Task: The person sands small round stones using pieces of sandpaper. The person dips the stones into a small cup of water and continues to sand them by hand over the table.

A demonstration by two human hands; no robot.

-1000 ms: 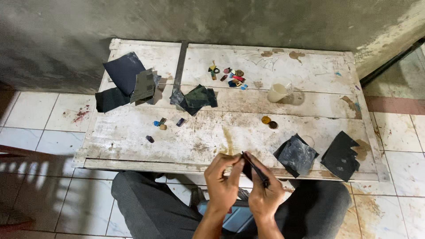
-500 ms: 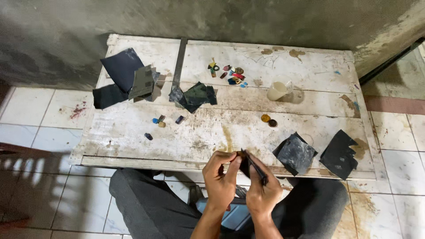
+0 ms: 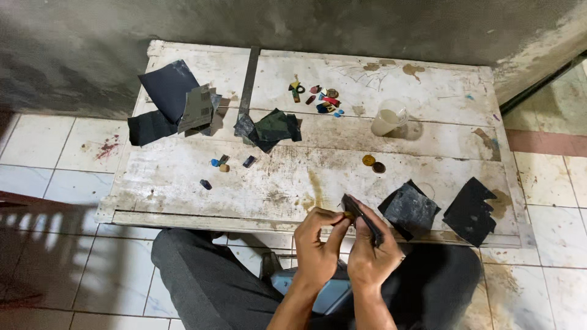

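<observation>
Basically, a small amber piece [image 3: 348, 215] was pinched at the left hand's [image 3: 316, 246] fingertips, touching a dark sandpaper strip [image 3: 362, 220] gripped closed by the right hand [image 3: 373, 260]. Strip's long axis was tilted up-left toward the worn white table [image 3: 293, 183] edge. Both hands were held close together, over the lap.

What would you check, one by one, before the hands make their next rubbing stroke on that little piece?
1. Left hand pinches the small piece: ok.
2. Right hand holds the dark sanding sheet: ok.
3. Sheet touching the piece: cannot tell, too small.
4. Spare dark sheets within reach on the board: ok.
5. Cup stands upright, away from the hands: ok.
</observation>
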